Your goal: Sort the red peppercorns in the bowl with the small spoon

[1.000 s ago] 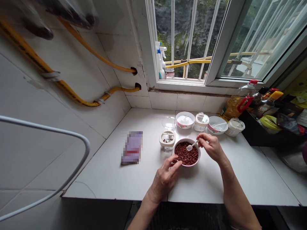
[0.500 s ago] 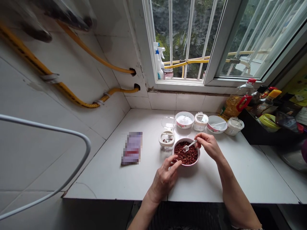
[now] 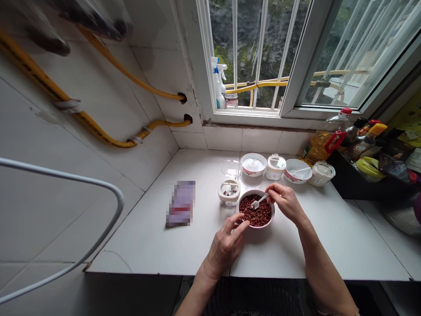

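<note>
On the near side of the white counter (image 3: 158, 250), the left hand (image 3: 226, 243) reaches in from below, its fingers holding the near-left rim of a pink-rimmed bowl (image 3: 261, 226) full of dark-red grains (image 3: 258, 217). Over the bowl's right side, the right hand (image 3: 285, 202) pinches the handle of a small white spoon (image 3: 262, 200) between its fingertips, and the spoon's head lies at the grains; whether it touches them is hard to tell. The bowl stands upright on the counter. Well to the left lies a purple packet (image 3: 181, 203), its print blurred out. Just beyond the bowl's left edge is an open jar (image 3: 229, 202) with a few dark bits inside, its clear lid (image 3: 231, 168) raised behind. Farther back, left to right, stand a flowered bowl (image 3: 253, 174) of white granules, a lidded jar (image 3: 276, 168), a second flowered bowl (image 3: 297, 177) with a white spoon in it, and another jar (image 3: 322, 174). Behind these, at the right, is an oil bottle (image 3: 324, 136), with a barred window (image 3: 286, 112) beyond.
</note>
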Demonstrator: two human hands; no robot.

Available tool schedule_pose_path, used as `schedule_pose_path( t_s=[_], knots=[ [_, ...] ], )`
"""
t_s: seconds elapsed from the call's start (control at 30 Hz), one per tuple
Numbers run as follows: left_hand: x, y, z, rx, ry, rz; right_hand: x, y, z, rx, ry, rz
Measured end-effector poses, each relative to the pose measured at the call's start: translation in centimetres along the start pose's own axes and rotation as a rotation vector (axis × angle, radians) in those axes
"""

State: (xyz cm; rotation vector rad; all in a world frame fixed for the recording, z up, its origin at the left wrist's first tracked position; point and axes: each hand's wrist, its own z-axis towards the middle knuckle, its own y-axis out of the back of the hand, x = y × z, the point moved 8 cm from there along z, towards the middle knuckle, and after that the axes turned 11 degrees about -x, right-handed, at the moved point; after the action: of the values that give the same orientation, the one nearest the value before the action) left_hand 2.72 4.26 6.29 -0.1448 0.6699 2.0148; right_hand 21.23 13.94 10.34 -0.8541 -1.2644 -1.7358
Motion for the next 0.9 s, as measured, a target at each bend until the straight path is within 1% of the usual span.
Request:
schedule_pose_path(
  t_s=[0.17,0.37,0.47,0.57,0.67,0.73,0.77,0.83,0.9],
  knots=[
    [0.0,0.0,-0.1,-0.005,0.001,-0.004,-0.9,-0.2,0.1,0.007,-0.088,0.073],
    [0.1,-0.1,-0.2,0.005,0.0,-0.006,-2.2,0.0,0.7,-0.011,-0.24,0.309],
    [0.1,-0.1,-0.2,0.0,-0.002,-0.012,-1.8,-0.1,1.0,-0.067,-0.235,0.397],
    [0.1,-0.1,-0.2,0.0,-0.004,-0.015,-0.3,-0.6,1.0,-0.144,-0.131,0.418],
    [0.1,-0.1,-0.1,0.006,-0.003,-0.008,1.6,-1.6,0.3,-0.212,0.041,0.366],
    [0.1,-0.1,-0.1,0.007,-0.002,-0.006,3.1,-2.2,-0.3,-0.243,0.194,0.242],
    [0.1,-0.1,-0.1,0.007,-0.001,-0.008,3.9,-2.6,-0.7,-0.25,0.294,0.164],
    [0.1,0.0,0.0,0.006,-0.002,-0.014,5.3,-3.4,-1.4,-0.235,0.486,0.026],
    [0.0,-0.1,0.0,0.009,-0.003,-0.018,6.2,-3.9,-1.9,-0.202,0.618,-0.048]
  ],
)
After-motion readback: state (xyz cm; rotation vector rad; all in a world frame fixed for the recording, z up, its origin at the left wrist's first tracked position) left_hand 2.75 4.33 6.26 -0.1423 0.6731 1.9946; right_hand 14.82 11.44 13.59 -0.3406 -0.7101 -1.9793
